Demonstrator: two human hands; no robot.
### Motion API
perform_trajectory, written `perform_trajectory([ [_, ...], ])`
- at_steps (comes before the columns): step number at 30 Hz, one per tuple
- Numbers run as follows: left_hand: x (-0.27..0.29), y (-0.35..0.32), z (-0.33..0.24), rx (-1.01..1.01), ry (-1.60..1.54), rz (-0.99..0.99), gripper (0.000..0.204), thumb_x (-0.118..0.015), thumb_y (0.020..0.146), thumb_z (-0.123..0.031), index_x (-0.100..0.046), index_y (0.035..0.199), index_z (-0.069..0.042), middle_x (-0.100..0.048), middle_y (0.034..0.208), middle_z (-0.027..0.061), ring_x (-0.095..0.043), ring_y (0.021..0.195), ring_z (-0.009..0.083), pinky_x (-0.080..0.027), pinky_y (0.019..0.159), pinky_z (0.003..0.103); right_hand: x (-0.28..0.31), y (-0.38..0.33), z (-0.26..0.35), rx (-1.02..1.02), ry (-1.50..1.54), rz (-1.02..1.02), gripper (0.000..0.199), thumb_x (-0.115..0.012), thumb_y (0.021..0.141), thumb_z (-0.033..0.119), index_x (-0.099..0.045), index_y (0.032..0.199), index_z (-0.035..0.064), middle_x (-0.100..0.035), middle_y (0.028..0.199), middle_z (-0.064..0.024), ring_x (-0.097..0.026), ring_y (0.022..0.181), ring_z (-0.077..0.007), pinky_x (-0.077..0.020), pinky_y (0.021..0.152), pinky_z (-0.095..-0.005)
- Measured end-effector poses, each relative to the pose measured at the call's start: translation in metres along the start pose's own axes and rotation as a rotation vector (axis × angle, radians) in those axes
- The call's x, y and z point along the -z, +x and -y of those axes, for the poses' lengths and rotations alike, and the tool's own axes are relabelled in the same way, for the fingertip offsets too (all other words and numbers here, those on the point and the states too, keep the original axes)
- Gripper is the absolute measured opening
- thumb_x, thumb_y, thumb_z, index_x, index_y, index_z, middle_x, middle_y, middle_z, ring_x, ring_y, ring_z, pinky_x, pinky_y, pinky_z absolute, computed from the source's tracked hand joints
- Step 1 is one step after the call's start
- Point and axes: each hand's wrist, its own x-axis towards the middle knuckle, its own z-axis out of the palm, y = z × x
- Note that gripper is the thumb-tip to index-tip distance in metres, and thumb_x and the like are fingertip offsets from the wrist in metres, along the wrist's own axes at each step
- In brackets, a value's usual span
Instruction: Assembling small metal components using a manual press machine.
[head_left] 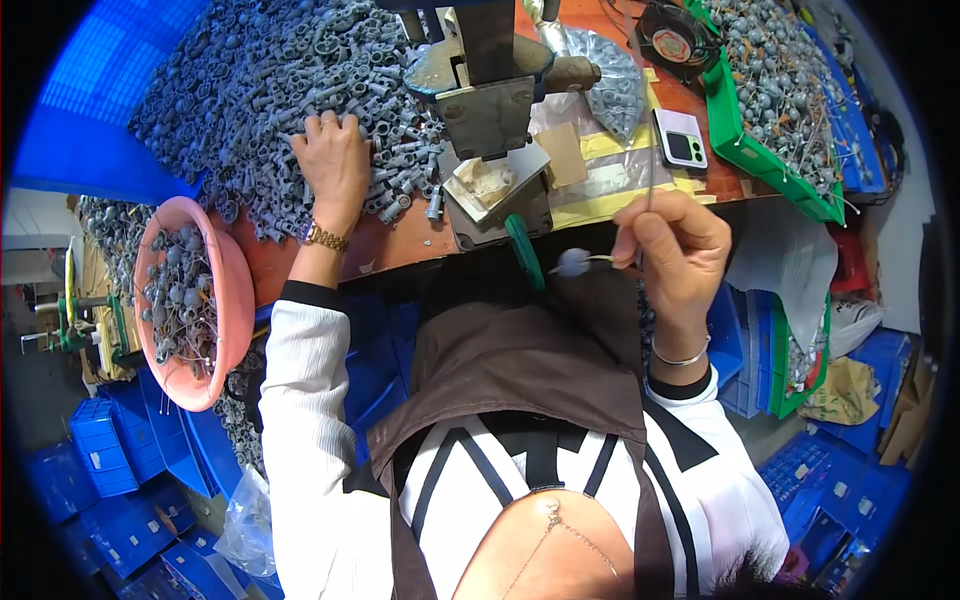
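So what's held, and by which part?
Right hand: a ball, by its wire. Left hand, on the grey parts: can't tell.

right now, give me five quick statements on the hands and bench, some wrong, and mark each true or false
1. The left hand is on the pile of grey parts. True.
2. The right hand holds a phone. False: the right hand pinches a pale strand with a round grey piece.
3. The pink basin is empty. False: the pink basin holds grey parts.
4. The phone lies right of the machine. True.
5. The green tray is on the left. False: the green tray is on the right.
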Motion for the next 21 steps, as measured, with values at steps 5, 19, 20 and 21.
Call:
perform_trajectory([
  [5, -0.005, 0.0, 0.01, -0.089, -0.107, -0.023, 0.021, -0.074, 0.067, -0.021, -0.061, 0.081, -0.011, -0.06, 0.091, 0.0032, -0.052, 0.093, 0.0227, -0.038, 0.075, 0.037, -0.024, -0.006, 0.008, -0.143, 0.187, 0.227, 0.012, -0.057, 0.085, 0.003, -0.063, 0.082, -0.0066, -0.062, 0.068, -0.0102, -0.055, 0.051, -0.0104, -0.039, 0.046, -0.0198],
  [19, 0.008, 0.01, 0.008, -0.073, -0.056, 0.046, 0.031, -0.075, 0.068, -0.025, -0.061, 0.091, -0.01, -0.06, 0.096, 0.0072, -0.052, 0.097, 0.0271, -0.037, 0.08, 0.043, -0.052, 0.001, -0.007, -0.335, 0.194, 0.524, 0.008, -0.061, 0.084, 0.0, -0.067, 0.083, -0.0039, -0.065, 0.071, -0.0069, -0.062, 0.061, -0.0093, -0.0465, 0.054, -0.0205],
  [20, 0.001, 0.007, 0.011, -0.086, -0.086, 0.002, 0.03, -0.074, 0.067, -0.024, -0.061, 0.09, -0.01, -0.059, 0.097, 0.0078, -0.052, 0.098, 0.0275, -0.037, 0.081, 0.043, -0.053, 0.003, -0.011, -0.31, 0.206, 0.539, 0.008, -0.061, 0.085, 0.002, -0.067, 0.085, -0.0037, -0.065, 0.072, -0.0058, -0.062, 0.062, -0.0083, -0.0466, 0.055, -0.0204],
  [21, -0.007, 0.005, 0.014, -0.106, -0.121, -0.044, 0.029, -0.074, 0.067, -0.023, -0.061, 0.09, -0.01, -0.059, 0.098, 0.0084, -0.052, 0.099, 0.0279, -0.037, 0.083, 0.043, -0.052, 0.003, -0.016, -0.294, 0.192, 0.557, 0.009, -0.061, 0.087, 0.004, -0.066, 0.087, -0.0032, -0.065, 0.072, -0.005, -0.061, 0.063, -0.0079, -0.0465, 0.057, -0.0203],
])
